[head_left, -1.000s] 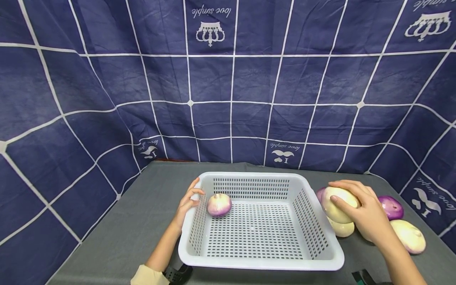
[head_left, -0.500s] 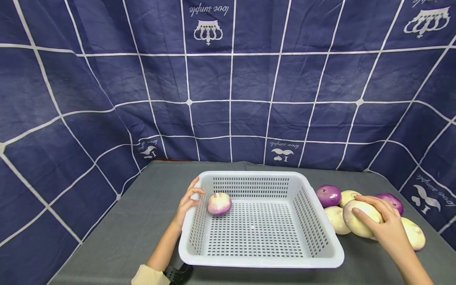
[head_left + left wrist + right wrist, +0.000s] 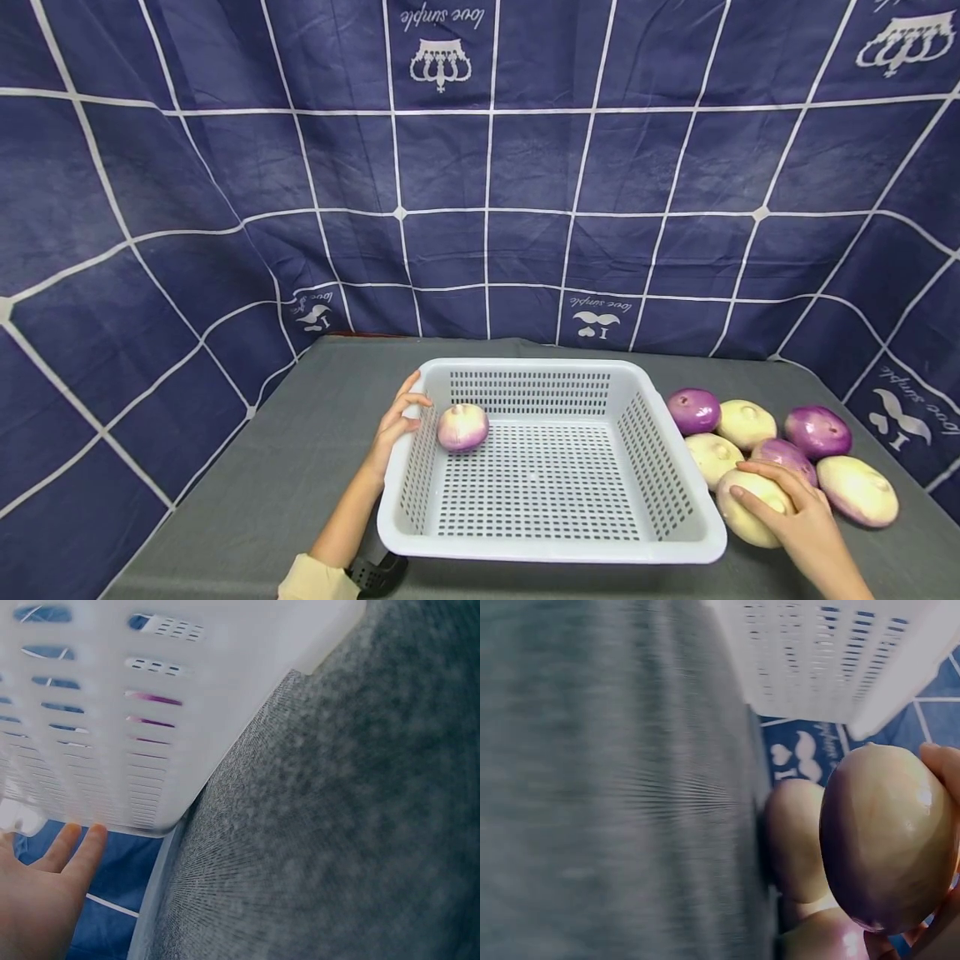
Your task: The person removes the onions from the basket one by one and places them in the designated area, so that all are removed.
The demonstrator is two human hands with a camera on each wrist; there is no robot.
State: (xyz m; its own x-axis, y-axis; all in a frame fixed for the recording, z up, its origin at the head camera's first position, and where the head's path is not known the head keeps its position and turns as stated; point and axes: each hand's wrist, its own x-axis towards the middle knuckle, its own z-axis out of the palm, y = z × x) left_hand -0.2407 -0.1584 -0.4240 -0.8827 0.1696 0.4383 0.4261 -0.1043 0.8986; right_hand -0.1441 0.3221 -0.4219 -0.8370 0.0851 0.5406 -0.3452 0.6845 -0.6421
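Note:
My right hand [image 3: 798,517] grips a white-and-purple turnip [image 3: 750,507], thumb on its near side and fingers over its top, at the front of the other turnips. In the right wrist view this turnip [image 3: 889,840] shows pale and purple faces. My left hand [image 3: 393,425] grips the left rim of a light grey perforated basket [image 3: 551,552], some fingers hooked over the rim. Two fingertips [image 3: 96,832] press its outer wall in the left wrist view. One turnip [image 3: 462,428] sits inside, by the left wall.
Right of the basket several more turnips lie on the grey cloth [image 3: 285,467], among them a purple-side-up turnip [image 3: 693,411], a white-side-up turnip [image 3: 746,425] and one at far right [image 3: 858,490]. A blue gridded curtain [image 3: 540,175] hangs behind.
My right hand has carried its turnip from beside the basket's right rim, right and then toward the near side, uncovering the turnips behind. Left hand and basket have stayed put.

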